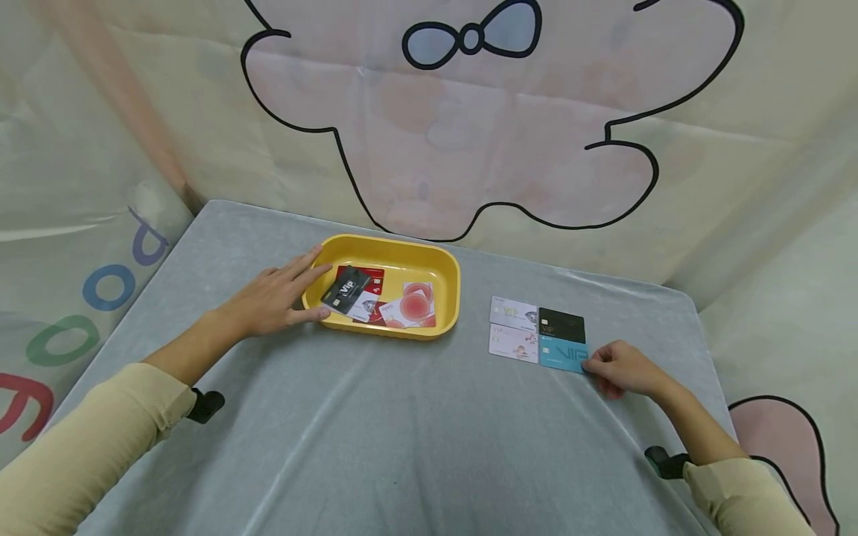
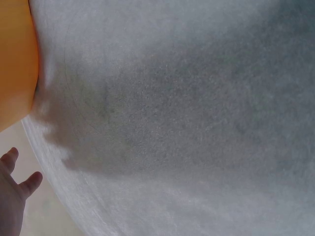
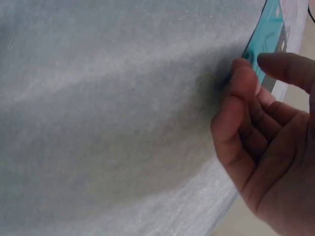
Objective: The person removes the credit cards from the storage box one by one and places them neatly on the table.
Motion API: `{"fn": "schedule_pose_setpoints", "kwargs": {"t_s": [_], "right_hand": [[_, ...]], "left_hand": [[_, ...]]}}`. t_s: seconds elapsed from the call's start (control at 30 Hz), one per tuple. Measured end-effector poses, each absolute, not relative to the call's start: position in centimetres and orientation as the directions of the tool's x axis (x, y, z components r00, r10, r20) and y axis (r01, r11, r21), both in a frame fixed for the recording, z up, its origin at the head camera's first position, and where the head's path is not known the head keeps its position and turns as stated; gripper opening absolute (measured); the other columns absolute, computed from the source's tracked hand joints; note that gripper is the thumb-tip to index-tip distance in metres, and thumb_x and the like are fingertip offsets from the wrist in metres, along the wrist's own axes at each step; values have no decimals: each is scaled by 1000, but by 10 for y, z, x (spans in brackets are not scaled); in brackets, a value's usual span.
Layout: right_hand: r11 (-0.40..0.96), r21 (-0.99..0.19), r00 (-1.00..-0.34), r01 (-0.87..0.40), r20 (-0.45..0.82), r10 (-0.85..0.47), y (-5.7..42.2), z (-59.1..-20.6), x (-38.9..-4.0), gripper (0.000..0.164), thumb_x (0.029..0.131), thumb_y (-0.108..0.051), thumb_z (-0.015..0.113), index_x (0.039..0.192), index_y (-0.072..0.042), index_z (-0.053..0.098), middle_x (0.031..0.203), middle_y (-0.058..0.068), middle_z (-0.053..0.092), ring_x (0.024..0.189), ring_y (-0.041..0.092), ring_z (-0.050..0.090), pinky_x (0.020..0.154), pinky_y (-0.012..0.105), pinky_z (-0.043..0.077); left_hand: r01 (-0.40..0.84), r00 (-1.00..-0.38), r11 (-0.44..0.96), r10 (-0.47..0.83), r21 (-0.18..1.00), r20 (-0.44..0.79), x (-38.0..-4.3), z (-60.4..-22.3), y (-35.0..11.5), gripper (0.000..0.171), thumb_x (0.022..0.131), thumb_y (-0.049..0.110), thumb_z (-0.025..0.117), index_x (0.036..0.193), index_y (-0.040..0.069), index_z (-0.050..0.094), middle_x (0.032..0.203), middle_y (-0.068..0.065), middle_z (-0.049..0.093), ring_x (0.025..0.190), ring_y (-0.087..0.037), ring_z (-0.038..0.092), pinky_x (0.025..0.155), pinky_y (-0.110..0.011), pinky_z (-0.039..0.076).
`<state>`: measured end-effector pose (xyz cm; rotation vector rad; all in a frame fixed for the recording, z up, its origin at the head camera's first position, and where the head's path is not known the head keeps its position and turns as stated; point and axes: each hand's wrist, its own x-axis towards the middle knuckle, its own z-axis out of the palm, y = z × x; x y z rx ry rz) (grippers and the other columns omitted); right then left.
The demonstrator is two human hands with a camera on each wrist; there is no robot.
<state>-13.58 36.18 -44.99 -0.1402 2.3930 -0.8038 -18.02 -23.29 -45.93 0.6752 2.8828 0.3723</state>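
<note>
A yellow tray stands at the table's back, with several cards inside, among them a black VIP card, a red card and cards with pink circles. Across its left rim lies my left hand, fingers extended. To the right, cards lie in a two-by-two block: a white card, a pale pink card, a black card and a teal VIP card. My right hand pinches the teal card's right corner between thumb and curled fingers; the right wrist view shows this edge closely.
A grey cloth with soft folds covers the table. Behind it hangs a printed curtain with a cartoon outline, and more printed fabric hangs at the left side.
</note>
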Motion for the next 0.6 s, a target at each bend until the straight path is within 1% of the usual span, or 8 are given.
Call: {"fn": "schedule_pose_setpoints", "kwargs": {"t_s": [0.1, 0.2, 0.27, 0.33, 0.43, 0.5, 0.6], "right_hand": [[821, -568, -826, 61, -490, -278, 361, -449, -135, 33, 98, -19, 58, 70, -3, 58, 58, 2, 52, 50, 15, 50, 46, 27, 43], [845, -534, -879, -3, -402, -257, 359, -450, -137, 28, 97, -20, 62, 74, -4, 58, 58, 0, 51, 51, 14, 49, 46, 26, 40], [867, -495, -919, -53, -316, -237, 358, -452, -138, 23, 94, -22, 66, 85, -3, 59, 61, 0, 51, 54, 15, 48, 48, 26, 39], [884, -457, -942, -97, -244, -229, 356, -455, -140, 27, 92, -25, 70, 97, -1, 60, 65, 0, 52, 58, 15, 48, 51, 27, 38], [888, -437, -945, -141, -209, -253, 354, -459, -141, 41, 88, -27, 75, 112, 2, 58, 71, 2, 52, 63, 16, 48, 55, 28, 37], [884, -440, -936, -159, -216, -276, 354, -461, -142, 42, 87, -25, 77, 113, 2, 58, 72, 2, 51, 64, 16, 47, 55, 28, 36], [879, -446, -929, -168, -228, -293, 354, -463, -142, 40, 85, -22, 78, 112, 1, 58, 72, 1, 50, 64, 16, 46, 56, 27, 36]], "left_hand": [[416, -886, 868, 454, 272, -96, -181, -460, -232, 88, 90, 69, 53, 157, 16, 30, 168, -8, 5, 149, -36, 22, 109, -66, 29], [417, -885, 867, 455, 272, -95, -180, -460, -232, 89, 90, 70, 53, 157, 16, 30, 168, -8, 5, 149, -37, 22, 108, -66, 29], [417, -885, 867, 455, 272, -94, -180, -459, -232, 89, 90, 69, 53, 157, 16, 30, 168, -8, 5, 149, -37, 21, 108, -66, 29], [418, -885, 867, 456, 271, -94, -180, -459, -232, 89, 90, 69, 54, 157, 17, 30, 168, -8, 5, 149, -37, 22, 108, -66, 29], [418, -885, 867, 457, 273, -94, -180, -458, -232, 88, 90, 68, 54, 157, 17, 30, 168, -8, 5, 148, -37, 22, 109, -66, 29], [418, -884, 866, 457, 274, -96, -180, -458, -232, 88, 90, 68, 54, 157, 16, 30, 168, -8, 5, 148, -37, 22, 109, -66, 29], [417, -884, 866, 456, 276, -98, -180, -458, -232, 89, 90, 69, 53, 157, 17, 29, 168, -9, 5, 148, -37, 22, 109, -66, 29]]}}
